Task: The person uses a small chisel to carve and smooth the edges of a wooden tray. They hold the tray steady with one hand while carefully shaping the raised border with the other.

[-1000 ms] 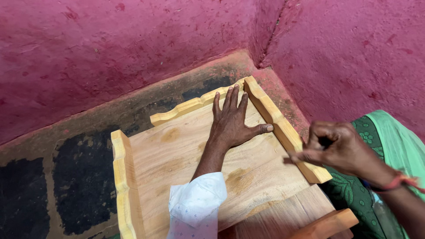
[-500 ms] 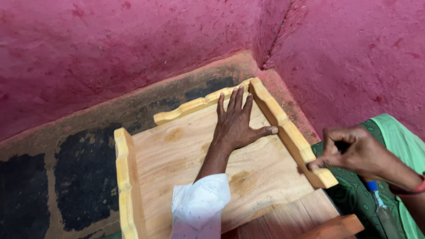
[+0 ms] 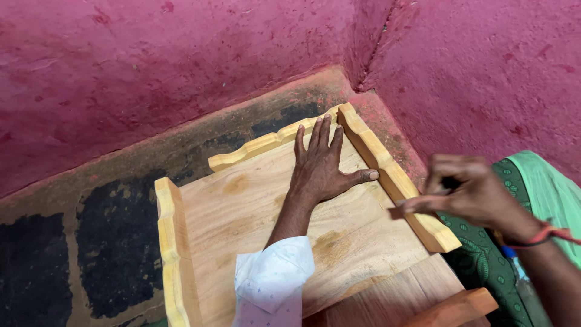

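Evidently the left hand (image 3: 321, 169) should keep pressing flat, fingers spread, on the wooden tray (image 3: 254, 212), while the right hand (image 3: 466, 194), pinched closed on something small and blurred, works at its right rail (image 3: 393, 175).

Wooden tray (image 3: 242, 224): open board at centre-left of frame, walled by raised scalloped rims (image 3: 390, 175) at left, top and right; left hand (image 3: 321, 169) blocks upper-right corner; pink walls (image 3: 181, 66) close behind
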